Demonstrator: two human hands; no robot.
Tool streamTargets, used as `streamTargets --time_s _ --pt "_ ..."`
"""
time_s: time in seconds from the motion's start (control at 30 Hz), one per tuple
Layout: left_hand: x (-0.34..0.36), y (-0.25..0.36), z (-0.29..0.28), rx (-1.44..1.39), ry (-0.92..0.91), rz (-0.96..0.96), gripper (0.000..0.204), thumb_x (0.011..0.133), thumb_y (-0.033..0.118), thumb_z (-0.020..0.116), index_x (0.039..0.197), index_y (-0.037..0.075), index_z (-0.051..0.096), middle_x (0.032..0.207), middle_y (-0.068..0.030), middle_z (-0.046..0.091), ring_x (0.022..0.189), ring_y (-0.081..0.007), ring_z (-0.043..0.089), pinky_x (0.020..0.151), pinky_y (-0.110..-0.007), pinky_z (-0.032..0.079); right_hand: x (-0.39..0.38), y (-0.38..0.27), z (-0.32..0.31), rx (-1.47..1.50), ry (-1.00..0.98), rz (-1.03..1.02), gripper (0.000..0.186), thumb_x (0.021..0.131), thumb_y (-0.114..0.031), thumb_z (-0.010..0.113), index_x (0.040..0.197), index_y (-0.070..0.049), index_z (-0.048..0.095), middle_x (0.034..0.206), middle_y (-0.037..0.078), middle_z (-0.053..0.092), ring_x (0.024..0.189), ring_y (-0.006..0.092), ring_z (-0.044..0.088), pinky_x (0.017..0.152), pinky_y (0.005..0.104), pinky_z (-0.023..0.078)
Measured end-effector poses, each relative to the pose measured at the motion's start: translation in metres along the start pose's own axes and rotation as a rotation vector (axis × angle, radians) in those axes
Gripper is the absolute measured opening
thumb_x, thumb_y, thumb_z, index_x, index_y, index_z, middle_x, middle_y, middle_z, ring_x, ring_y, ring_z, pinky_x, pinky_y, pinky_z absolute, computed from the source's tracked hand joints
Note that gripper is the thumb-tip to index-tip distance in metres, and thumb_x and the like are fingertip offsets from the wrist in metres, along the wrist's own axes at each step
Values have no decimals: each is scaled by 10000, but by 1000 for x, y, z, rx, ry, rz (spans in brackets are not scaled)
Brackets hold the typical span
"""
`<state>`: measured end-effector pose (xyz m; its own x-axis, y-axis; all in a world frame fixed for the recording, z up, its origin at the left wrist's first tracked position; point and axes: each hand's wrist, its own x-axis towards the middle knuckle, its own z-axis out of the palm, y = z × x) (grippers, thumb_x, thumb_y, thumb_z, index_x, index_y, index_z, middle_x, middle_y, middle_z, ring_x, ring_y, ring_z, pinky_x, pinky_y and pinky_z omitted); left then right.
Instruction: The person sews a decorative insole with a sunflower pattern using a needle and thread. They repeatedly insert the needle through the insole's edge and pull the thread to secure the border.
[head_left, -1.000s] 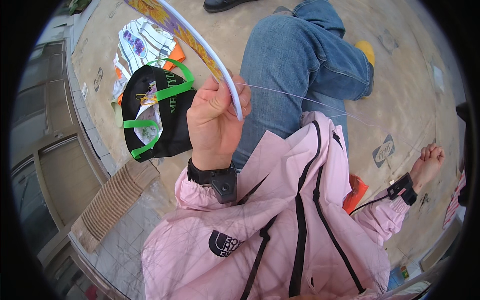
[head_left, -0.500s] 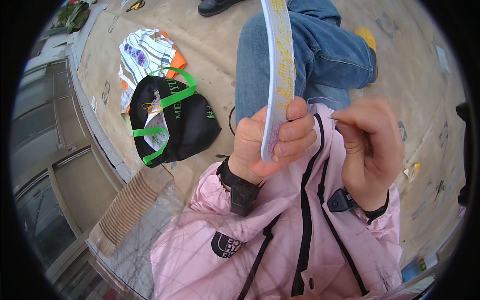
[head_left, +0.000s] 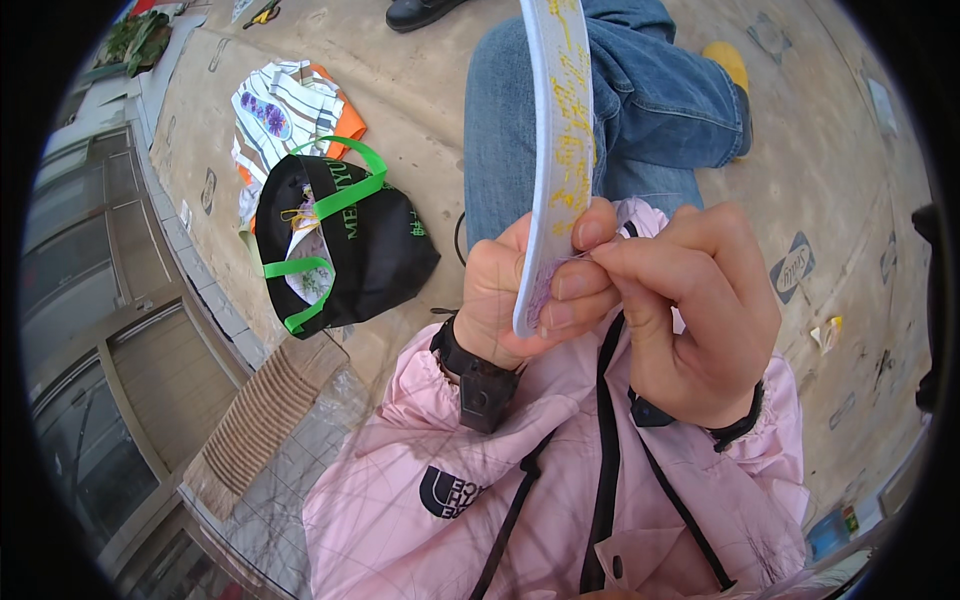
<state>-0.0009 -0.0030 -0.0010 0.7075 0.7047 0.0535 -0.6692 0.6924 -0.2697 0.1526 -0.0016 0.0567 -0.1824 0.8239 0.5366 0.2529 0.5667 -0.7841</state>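
Insole (head_left: pixel 567 150): upright in the upper middle of the frame, top end cut off by the upper edge, lower end in your left hand (head_left: pixel 498 298). That hand is clamped on it, palm behind the left edge, fingers wrapped round the right edge. Probable reason: gripping so near the end should stop the strip swaying and keep its stitched face turned to your eyes.

Your right hand (head_left: pixel 705 315) is bent into a pinch just right of the left fingers, its index tip all but at the insole's edge. Whether the tips are closed on anything, I cannot tell; a fine purple thread (head_left: pixel 580 257) shows there. Both hands sit close together in front of your pink jacket (head_left: pixel 430 475), presumably for steadiness and a clear view.

Appearance: long, slim, slightly bowed. White binding down the left edge; pale face with broken yellow stitches, scattered and uneven, perhaps the reverse side. Purple stitching at the lower end, partly covered by your fingers.

Black bag (head_left: pixel 378 250), left of centre: mouth gaping leftward, which would leave the contents within view.
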Motion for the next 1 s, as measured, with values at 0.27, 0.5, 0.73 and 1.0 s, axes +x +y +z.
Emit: streamTargets --time_s 0.27,0.5,0.73,1.0 --pt "0 0 1 -17 -16 -30 322 773 77 648 1023 31 451 753 -85 519 567 -185 522 487 -255 413 0 1 0 -17 -7 -24 193 744 86 683 918 6 661 776 76 544 620 171 510 538 267 381" --pt "0 -1 9 21 50 -19 290 813 108 659 1004 24 458 730 -70 505 566 -174 514 501 -250 414 -1 1 -1 -33 -3 -23 187 746 86 682 914 8 656 781 83 544 617 175 504 535 270 378" --pt "-1 -8 40 774 326 351 296 870 73 648 1120 -55 556 1020 -126 665 862 -141 648 781 -256 514 -5 7 -8 -41 4 58 114 777 56 665 871 15 617 776 92 521 643 175 501 555 263 374" --pt "1 -26 50 1010 467 492 296 849 44 691 1104 -38 565 1021 -90 671 885 -98 637 795 -239 510 -14 24 -1 293 69 182 54 835 4 642 865 18 600 800 76 543 700 161 505 618 254 392"
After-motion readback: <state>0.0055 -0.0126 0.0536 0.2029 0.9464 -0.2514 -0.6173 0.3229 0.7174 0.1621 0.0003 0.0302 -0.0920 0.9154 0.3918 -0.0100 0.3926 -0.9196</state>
